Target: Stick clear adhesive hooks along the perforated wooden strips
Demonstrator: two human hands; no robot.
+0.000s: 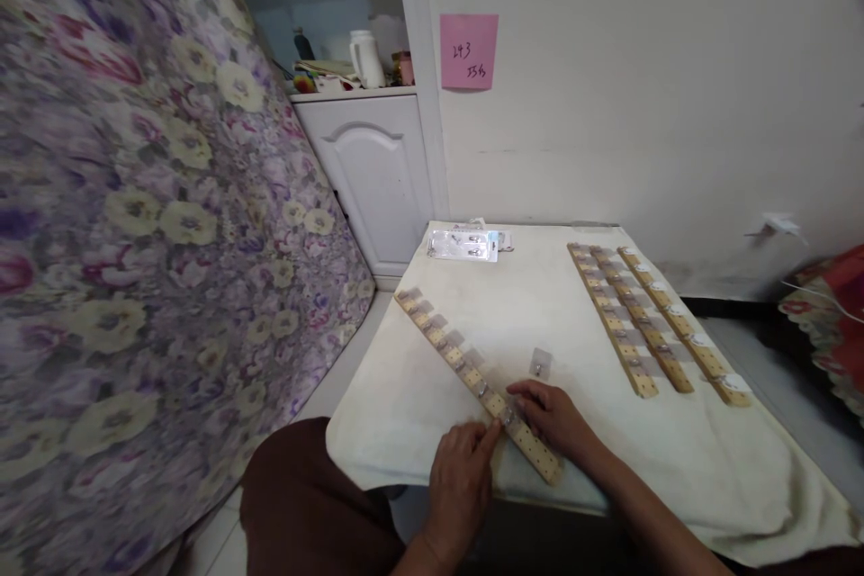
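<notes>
**Both hands at the near end of a hook-bearing wooden strip**

The left hand (463, 468) is nearest the viewer, on the near-left side of the wooden strip (536, 452), with a fingertip at the strip's edge beside a metal hook. The right hand (550, 414) is opposite, at the strip's far-right side, fingers bent close to the same hook. Whether either hand grips the hook or only touches there cannot be determined.

The strip lies diagonally on the cloth-covered table (418, 418); its lower end extends past the hands towards the near edge, its upper end runs to the table's left edge. Further hooks on clear plates line it beyond the hands.

Just beyond the right hand, a loose clear hook (540, 364) lies apart from the strip. Farther right, three more hook-bearing strips (611, 319) lie side by side. Clear packaging (463, 245) lies at the far edge. A pink note (469, 51) is on the wall behind.
</notes>
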